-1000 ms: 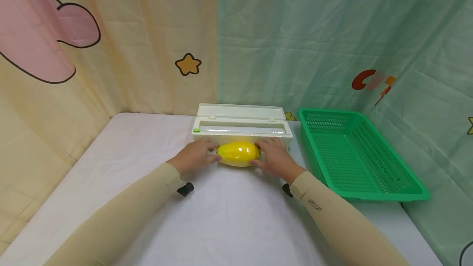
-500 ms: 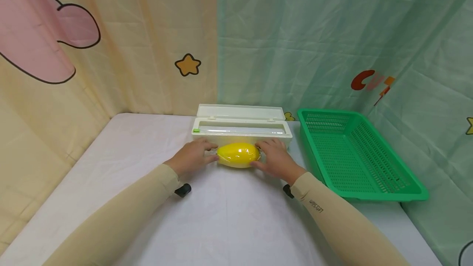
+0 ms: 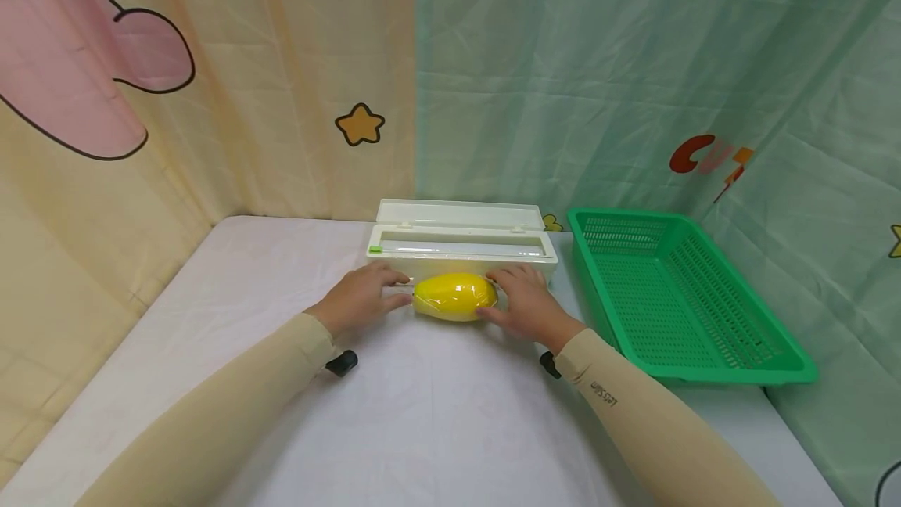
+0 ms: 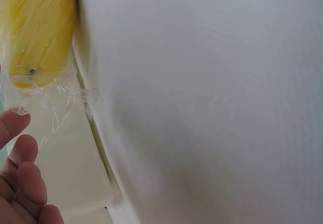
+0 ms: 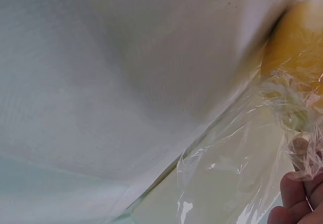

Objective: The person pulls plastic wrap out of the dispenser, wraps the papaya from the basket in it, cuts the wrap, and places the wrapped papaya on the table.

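Observation:
A yellow oval fruit [image 3: 454, 296], wrapped in clear cling film [image 4: 60, 100], lies lengthwise between both hands in the head view. My right hand [image 3: 526, 301] grips its right end, thumb at the front and fingers behind; bunched film [image 5: 303, 113] covers its fingertips in the right wrist view. My left hand [image 3: 359, 300] is just off the left end, its thumb and forefinger apart. The left wrist view shows film at one fingertip of that hand. Just behind the fruit stands a white cling film dispenser [image 3: 461, 265], lid [image 3: 457, 213] raised, its roll visible inside.
A green plastic basket [image 3: 711, 374] stands to the right of the dispenser. The table has a white cloth [image 3: 436, 429]. Printed curtains [image 3: 563, 84] hang close behind the table and along both sides.
My left hand has drawn a little to the left, away from the fruit's end, and its thumb has come off the fruit. The right hand and the fruit have hardly moved.

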A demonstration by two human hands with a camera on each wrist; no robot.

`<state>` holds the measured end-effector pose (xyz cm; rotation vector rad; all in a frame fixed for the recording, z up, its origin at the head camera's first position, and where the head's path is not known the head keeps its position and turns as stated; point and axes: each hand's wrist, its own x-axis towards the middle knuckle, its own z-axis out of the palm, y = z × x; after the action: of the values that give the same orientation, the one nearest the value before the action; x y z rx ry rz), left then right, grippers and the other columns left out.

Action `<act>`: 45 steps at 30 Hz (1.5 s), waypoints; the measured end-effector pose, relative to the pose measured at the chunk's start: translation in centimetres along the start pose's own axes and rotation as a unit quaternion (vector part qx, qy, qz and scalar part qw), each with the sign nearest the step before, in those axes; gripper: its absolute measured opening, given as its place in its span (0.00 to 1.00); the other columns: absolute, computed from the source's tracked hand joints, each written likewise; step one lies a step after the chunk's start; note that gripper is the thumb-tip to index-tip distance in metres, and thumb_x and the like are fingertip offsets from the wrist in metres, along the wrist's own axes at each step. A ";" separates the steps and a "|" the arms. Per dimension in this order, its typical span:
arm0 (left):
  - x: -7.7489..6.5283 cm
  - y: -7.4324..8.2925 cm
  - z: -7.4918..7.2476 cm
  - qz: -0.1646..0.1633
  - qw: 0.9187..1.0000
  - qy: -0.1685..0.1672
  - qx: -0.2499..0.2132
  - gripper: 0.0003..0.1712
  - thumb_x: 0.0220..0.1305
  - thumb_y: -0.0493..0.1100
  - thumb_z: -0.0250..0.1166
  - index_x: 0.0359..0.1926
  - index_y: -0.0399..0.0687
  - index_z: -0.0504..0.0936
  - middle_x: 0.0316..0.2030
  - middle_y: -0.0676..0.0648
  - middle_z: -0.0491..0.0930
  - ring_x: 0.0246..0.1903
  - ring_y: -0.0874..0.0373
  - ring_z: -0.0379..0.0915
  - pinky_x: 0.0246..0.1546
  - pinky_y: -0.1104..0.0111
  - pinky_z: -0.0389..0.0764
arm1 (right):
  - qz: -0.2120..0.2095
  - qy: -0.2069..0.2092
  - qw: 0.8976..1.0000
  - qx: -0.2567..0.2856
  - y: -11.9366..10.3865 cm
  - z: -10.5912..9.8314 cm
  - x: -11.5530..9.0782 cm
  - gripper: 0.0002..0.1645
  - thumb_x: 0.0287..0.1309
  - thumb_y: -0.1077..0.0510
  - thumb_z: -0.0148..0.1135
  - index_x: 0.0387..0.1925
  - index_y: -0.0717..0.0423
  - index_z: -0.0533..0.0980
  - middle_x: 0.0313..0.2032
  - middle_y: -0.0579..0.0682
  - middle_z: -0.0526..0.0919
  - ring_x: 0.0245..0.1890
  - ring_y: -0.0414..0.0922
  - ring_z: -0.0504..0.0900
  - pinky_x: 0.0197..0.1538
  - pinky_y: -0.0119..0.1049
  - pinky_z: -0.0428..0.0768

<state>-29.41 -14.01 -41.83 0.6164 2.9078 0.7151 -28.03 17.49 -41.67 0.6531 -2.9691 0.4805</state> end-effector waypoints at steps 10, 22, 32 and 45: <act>-0.4 -0.7 -0.7 -0.012 0.993 0.112 -0.020 0.23 0.70 0.60 0.69 0.53 0.48 0.86 0.51 0.44 0.82 0.49 0.47 0.78 0.56 0.53 0.80 | 0.000 0.006 1.000 0.011 0.0 -0.1 0.0 0.42 0.66 0.37 0.70 0.71 0.57 0.73 0.68 0.56 0.78 0.70 0.58 0.67 0.75 0.60 0.60; 1.3 -0.9 -0.7 -0.116 0.969 0.192 -0.103 0.61 0.65 0.64 0.72 0.81 0.35 0.51 0.78 0.29 0.55 0.76 0.32 0.56 0.77 0.41 0.61 | -0.009 0.046 0.999 0.020 -0.3 -0.3 0.3 0.40 0.67 0.37 0.68 0.69 0.57 0.74 0.67 0.56 0.77 0.69 0.59 0.67 0.75 0.59 0.64; 2.4 -1.3 -0.5 -0.144 0.968 0.132 -0.158 0.67 0.66 0.67 0.69 0.84 0.38 0.38 0.83 0.33 0.46 0.82 0.36 0.47 0.81 0.44 0.52 | 0.000 0.047 0.998 0.035 -0.9 -0.7 0.4 0.40 0.67 0.37 0.68 0.70 0.57 0.74 0.70 0.56 0.74 0.73 0.59 0.64 0.76 0.60 0.62; 3.1 -2.4 0.0 -0.130 0.966 0.123 -0.184 0.55 0.70 0.64 0.66 0.84 0.48 0.49 0.82 0.41 0.57 0.80 0.40 0.55 0.80 0.44 0.55 | -0.013 0.058 0.998 0.036 -1.5 -0.8 0.7 0.39 0.67 0.38 0.68 0.69 0.57 0.74 0.68 0.57 0.75 0.72 0.59 0.65 0.76 0.61 0.62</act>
<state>-33.13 -14.68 -42.87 0.1099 2.8652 1.3272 -28.09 16.19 -40.39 0.6474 -2.8427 0.6048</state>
